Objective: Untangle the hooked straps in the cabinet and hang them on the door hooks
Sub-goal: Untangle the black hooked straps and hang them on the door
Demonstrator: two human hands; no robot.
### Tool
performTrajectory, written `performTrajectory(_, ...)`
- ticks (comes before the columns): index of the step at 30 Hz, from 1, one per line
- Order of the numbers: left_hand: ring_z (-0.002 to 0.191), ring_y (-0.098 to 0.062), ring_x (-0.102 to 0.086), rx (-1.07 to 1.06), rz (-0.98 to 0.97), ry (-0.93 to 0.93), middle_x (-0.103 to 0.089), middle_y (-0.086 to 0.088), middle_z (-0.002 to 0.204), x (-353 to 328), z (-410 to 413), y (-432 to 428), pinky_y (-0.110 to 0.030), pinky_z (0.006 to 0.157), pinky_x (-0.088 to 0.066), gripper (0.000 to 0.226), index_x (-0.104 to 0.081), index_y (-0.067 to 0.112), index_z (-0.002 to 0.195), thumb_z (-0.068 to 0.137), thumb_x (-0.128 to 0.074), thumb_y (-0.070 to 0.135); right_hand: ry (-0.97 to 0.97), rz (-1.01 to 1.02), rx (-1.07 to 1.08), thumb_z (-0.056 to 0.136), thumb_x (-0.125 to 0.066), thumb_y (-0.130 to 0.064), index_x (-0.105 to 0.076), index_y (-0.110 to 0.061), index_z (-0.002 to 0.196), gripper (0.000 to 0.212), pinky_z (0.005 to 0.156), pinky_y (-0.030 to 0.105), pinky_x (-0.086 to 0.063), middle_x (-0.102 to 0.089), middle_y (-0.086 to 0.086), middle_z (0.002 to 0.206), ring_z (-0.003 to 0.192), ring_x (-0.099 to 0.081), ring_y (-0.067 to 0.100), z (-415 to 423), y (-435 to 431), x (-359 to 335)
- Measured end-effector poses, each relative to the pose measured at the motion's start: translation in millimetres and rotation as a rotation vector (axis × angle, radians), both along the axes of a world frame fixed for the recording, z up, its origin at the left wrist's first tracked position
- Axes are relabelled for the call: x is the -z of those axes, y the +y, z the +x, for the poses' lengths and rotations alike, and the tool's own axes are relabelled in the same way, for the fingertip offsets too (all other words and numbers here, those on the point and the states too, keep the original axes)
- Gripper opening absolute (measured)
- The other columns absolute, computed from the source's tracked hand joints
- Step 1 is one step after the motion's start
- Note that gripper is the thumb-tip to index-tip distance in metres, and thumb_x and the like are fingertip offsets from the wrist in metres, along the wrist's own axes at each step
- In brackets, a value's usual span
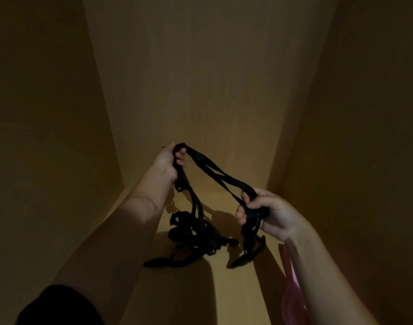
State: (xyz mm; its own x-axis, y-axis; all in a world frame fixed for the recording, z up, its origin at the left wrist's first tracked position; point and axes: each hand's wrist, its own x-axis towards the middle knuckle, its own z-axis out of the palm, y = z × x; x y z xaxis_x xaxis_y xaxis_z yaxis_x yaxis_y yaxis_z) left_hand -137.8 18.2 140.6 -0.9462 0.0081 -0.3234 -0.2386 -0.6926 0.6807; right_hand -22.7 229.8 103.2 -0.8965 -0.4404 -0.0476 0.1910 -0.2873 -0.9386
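**We stretch black hooked straps (pixel 202 158) between both hands inside a dim wooden cabinet.**

Our left hand (pixel 171 160), raised toward the back wall, has its fingers curled round one bunched loop. Our right hand (pixel 264 214), lower and nearer, grips the other end between the thumb and curled fingers. From both hands the webbing drops into a knotted tangle (pixel 191 233) lying on the cabinet floor (pixel 224 289). The straps look light, soft and limp, so we judge they will sag and snag rather than slide free, and the small hard hooks and buckles are the likely catch points. The best hold seems to be a single band close to the knot, easing out one hook at a time. The door hooks are out of view. A pink object (pixel 291 277) lies at the lower right.
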Motion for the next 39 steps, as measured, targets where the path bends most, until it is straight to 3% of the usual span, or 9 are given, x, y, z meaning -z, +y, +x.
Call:
performTrajectory(4, 0.025, -0.001, -0.038, -0.019, -0.049, -0.019, -0.055, 0.003, 0.036, 12.5, 2.6, 1.8, -0.011, 0.026, -0.026, 0.026, -0.053, 0.01, 0.083, 0.096, -0.045, 0.031, -0.065, -0.214, 0.039, 0.055, -0.078, -0.02, -0.06, -0.012, 0.067, 0.023, 0.053, 0.024, -0.05, -0.057, 0.004, 0.051, 0.042, -0.052, 0.015, -1.5, -7.4, 8.9)
performTrajectory(8, 0.026, -0.001, -0.037, 0.157, -0.119, -0.025, -0.055, 0.006, 0.046, 30.7, 15.6, 5.5, -0.011, 0.025, -0.025, 0.034, -0.055, 0.012, 0.085, 0.09, -0.05, 0.045, -0.068, -0.216, 0.164, 0.077, -0.049, -0.027, -0.053, -0.014, 0.065, 0.018, 0.056, 0.028, -0.043, -0.05, 0.001, 0.048, 0.042, -0.045, 0.013, -3.1, -19.5, 3.7)
performTrajectory(14, 0.03, 0.0, -0.037, 0.45, -0.023, -0.08, -0.053, 0.005, 0.054, 53.6, 49.0, 23.1, -0.011, 0.026, -0.025, 0.037, -0.055, 0.019, 0.098, 0.074, -0.067, 0.044, -0.121, -0.199, 0.169, 0.092, -0.038, -0.023, -0.049, -0.011, 0.07, 0.027, 0.06, 0.028, -0.037, -0.053, 0.002, 0.047, 0.04, -0.048, 0.013, -5.4, -37.8, -8.0)
performTrajectory(17, 0.031, -0.001, -0.032, 0.627, -0.202, -0.003, -0.041, 0.005, 0.062, 52.7, 65.7, 27.3, -0.012, 0.028, -0.022, 0.04, -0.057, 0.018, 0.076, 0.07, -0.062, 0.057, -0.175, -0.185, 0.148, 0.094, -0.038, -0.026, -0.051, -0.011, 0.071, 0.031, 0.061, 0.027, -0.041, -0.056, 0.004, 0.05, 0.043, -0.052, 0.014, -5.7, -41.4, -9.5)
performTrajectory(20, 0.034, -0.003, -0.029, 0.761, -0.356, 0.045, -0.048, 0.005, 0.052, 44.0, 78.8, 26.9, -0.013, 0.035, -0.016, 0.064, -0.055, 0.018, 0.047, 0.078, -0.039, 0.072, -0.206, -0.149, 0.111, 0.094, -0.039, -0.029, -0.053, -0.01, 0.073, 0.032, 0.063, 0.029, -0.042, -0.057, 0.006, 0.053, 0.045, -0.054, 0.016, -5.2, -43.2, -9.3)
performTrajectory(27, 0.034, -0.012, -0.048, 0.712, -0.526, 0.06, -0.048, 0.0, 0.04, 37.5, 78.0, 27.1, -0.018, 0.04, -0.037, 0.055, -0.048, 0.014, 0.052, 0.07, -0.058, 0.065, -0.259, 0.212, 0.058, 0.095, -0.039, -0.029, -0.049, -0.013, 0.068, 0.033, 0.041, 0.02, -0.041, -0.058, 0.009, 0.066, 0.04, -0.051, 0.011, 5.3, -54.9, -13.1)
performTrajectory(33, 0.034, -0.003, -0.043, 0.633, -0.664, -0.019, -0.05, 0.004, 0.041, 28.0, 73.0, 37.8, -0.011, 0.033, -0.037, 0.026, -0.055, 0.012, 0.069, 0.088, -0.057, 0.029, -0.071, 0.481, 0.204, 0.095, -0.041, -0.025, -0.053, -0.012, 0.068, 0.032, 0.04, 0.024, -0.029, -0.051, 0.002, 0.044, 0.033, -0.037, 0.012, 9.5, -59.1, -11.9)
performTrajectory(36, 0.046, -0.006, -0.055, 0.573, -0.857, 0.084, -0.058, 0.001, 0.057, 31.3, 74.4, 43.4, -0.016, 0.043, -0.047, 0.021, -0.057, 0.015, 0.073, 0.091, -0.053, 0.023, 0.07, 0.71, 0.338, 0.093, -0.044, -0.022, -0.051, -0.013, 0.069, 0.026, 0.038, 0.022, -0.032, -0.05, 0.001, 0.048, 0.035, -0.042, 0.01, 12.2, -62.6, -5.7)
performTrajectory(39, 0.064, -0.016, -0.06, 0.576, -0.925, 0.133, -0.06, -0.006, 0.076, 33.0, 79.0, 48.1, -0.023, 0.051, -0.053, 0.019, -0.059, 0.015, 0.079, 0.092, -0.049, 0.023, 0.112, 0.702, 0.421, 0.091, -0.048, -0.016, -0.052, -0.017, 0.077, 0.015, 0.036, 0.017, -0.035, -0.06, 0.003, 0.061, 0.04, -0.053, 0.005, 13.9, -64.7, -0.8)
